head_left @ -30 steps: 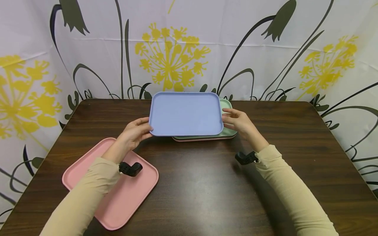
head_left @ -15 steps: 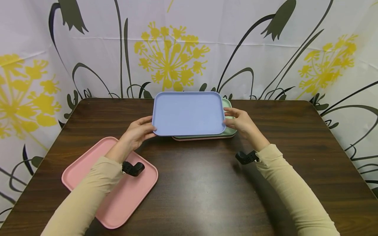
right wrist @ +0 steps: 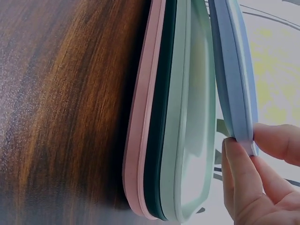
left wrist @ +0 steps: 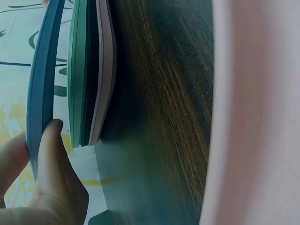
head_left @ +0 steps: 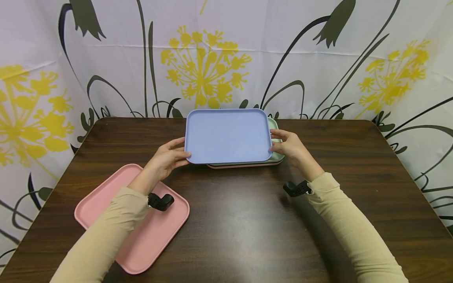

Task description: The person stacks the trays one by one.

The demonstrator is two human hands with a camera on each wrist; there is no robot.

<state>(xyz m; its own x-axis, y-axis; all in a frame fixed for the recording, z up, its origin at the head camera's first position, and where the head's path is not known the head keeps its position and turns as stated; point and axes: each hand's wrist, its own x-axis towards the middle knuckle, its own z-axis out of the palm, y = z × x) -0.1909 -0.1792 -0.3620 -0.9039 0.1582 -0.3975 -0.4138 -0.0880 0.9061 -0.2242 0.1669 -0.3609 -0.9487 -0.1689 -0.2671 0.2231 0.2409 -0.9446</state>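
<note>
The left hand (head_left: 166,159) pinches the left edge of a blue, rectangular, plastic-looking tray (head_left: 228,135) near its front corner; the right hand (head_left: 289,147) pinches the opposite edge. The blue tray hangs over a stack, and both wrist views show a gap beneath it. The stack holds a light green tray (right wrist: 174,136) on top, a dark green tray (right wrist: 156,140) in the middle and a pink tray (right wrist: 142,122) underneath. A separate pink rectangular tray (head_left: 161,232) lies askew on the dark wood-grain table (head_left: 244,220), below the left forearm.
</note>
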